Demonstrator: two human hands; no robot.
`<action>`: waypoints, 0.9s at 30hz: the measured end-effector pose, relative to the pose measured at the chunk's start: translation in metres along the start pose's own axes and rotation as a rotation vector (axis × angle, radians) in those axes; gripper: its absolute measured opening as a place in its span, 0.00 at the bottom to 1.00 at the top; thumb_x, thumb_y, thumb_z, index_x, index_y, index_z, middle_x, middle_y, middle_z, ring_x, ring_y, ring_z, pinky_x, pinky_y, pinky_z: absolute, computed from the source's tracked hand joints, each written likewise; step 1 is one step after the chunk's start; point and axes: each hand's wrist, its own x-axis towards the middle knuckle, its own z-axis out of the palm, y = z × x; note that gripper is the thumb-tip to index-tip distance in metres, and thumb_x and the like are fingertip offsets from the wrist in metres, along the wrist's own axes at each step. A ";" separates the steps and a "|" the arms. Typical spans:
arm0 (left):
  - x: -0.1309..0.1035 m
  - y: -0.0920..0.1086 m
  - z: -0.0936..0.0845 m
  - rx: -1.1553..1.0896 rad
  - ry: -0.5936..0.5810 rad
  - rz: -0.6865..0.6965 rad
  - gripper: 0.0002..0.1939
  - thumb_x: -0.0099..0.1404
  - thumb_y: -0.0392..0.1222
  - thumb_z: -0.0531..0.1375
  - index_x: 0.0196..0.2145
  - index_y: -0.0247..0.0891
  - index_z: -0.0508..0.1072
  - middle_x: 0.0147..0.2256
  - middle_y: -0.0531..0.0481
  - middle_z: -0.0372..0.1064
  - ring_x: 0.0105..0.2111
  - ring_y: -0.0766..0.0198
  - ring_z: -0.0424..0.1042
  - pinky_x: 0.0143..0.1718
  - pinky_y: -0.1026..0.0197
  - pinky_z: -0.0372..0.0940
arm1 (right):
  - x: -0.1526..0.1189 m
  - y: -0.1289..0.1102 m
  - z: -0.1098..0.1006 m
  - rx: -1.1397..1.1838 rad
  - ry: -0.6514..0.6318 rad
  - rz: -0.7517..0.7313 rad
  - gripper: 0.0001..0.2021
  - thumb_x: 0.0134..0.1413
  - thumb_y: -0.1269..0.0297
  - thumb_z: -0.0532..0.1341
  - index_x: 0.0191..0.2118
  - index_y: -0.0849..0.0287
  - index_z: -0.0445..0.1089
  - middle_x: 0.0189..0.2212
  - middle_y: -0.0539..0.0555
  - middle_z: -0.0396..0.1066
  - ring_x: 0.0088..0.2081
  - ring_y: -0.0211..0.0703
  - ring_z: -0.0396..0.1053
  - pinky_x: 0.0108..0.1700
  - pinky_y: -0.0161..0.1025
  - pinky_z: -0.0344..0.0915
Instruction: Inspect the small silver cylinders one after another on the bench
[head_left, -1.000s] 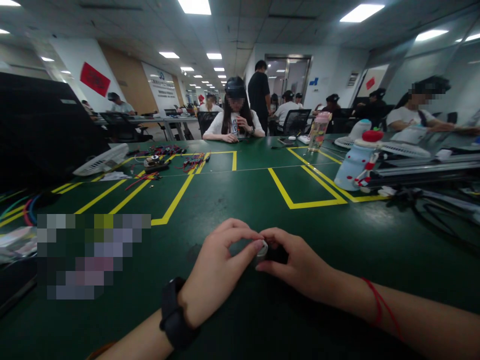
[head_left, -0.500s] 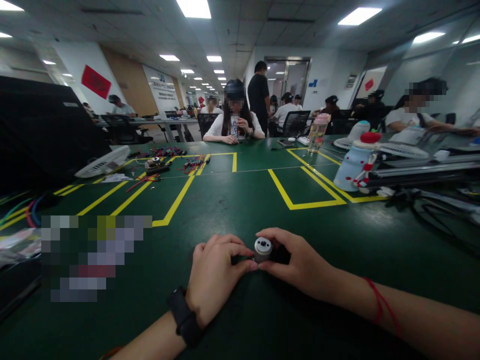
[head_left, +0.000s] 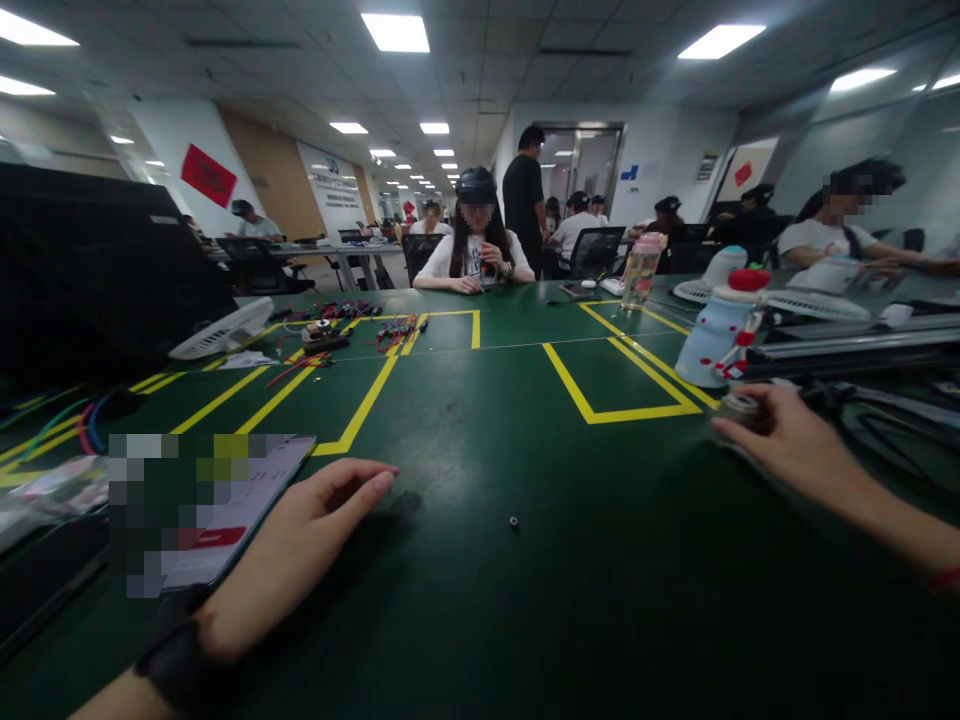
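At the right, my right hand point(head_left: 780, 430) is closed around a short silver metal cylinder point(head_left: 739, 405), whose top face shows between thumb and fingers. It is slightly blurred, close to the light blue bottle. My left hand point(head_left: 322, 510), with a black band on the wrist, is over the table beside a phone point(head_left: 259, 490). Its thumb and index fingertips come together in a pinch; anything between them is too small or hidden to make out. A small ring-shaped metal piece point(head_left: 514, 523) lies alone on the green table between my hands.
A light blue bottle point(head_left: 709, 335) with a red top stands at the right, near black cables point(head_left: 877, 430) and metal rails. Wires and small electronic parts point(head_left: 322, 335) lie at the back left beside a white fan point(head_left: 225, 328). Across the table point(head_left: 450, 620) sits a person point(head_left: 476, 240).
My hands have parted. The right has carried the metal cylinder far to the right; the left has moved left, toward the phone. The small ring-shaped piece now shows on the table where the cylinder was.
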 end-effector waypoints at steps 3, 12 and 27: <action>0.001 -0.019 -0.001 -0.024 0.028 -0.112 0.24 0.62 0.62 0.55 0.45 0.44 0.74 0.35 0.51 0.74 0.37 0.54 0.72 0.38 0.57 0.65 | 0.019 0.060 -0.013 -0.127 0.075 0.111 0.33 0.47 0.45 0.58 0.55 0.62 0.58 0.47 0.66 0.65 0.41 0.57 0.67 0.40 0.51 0.64; 0.000 -0.016 0.008 0.022 -0.003 -0.073 0.22 0.63 0.62 0.54 0.44 0.45 0.73 0.38 0.52 0.74 0.41 0.55 0.71 0.42 0.57 0.63 | 0.011 0.029 -0.007 -0.365 0.331 -0.123 0.38 0.48 0.41 0.55 0.58 0.65 0.57 0.57 0.71 0.55 0.59 0.73 0.51 0.53 0.67 0.51; -0.003 -0.021 0.008 0.076 -0.023 -0.026 0.19 0.65 0.59 0.53 0.43 0.44 0.73 0.43 0.50 0.74 0.44 0.53 0.72 0.45 0.55 0.65 | -0.050 -0.166 0.044 0.367 -0.469 -0.546 0.11 0.58 0.57 0.57 0.40 0.55 0.73 0.38 0.51 0.71 0.39 0.36 0.66 0.43 0.36 0.61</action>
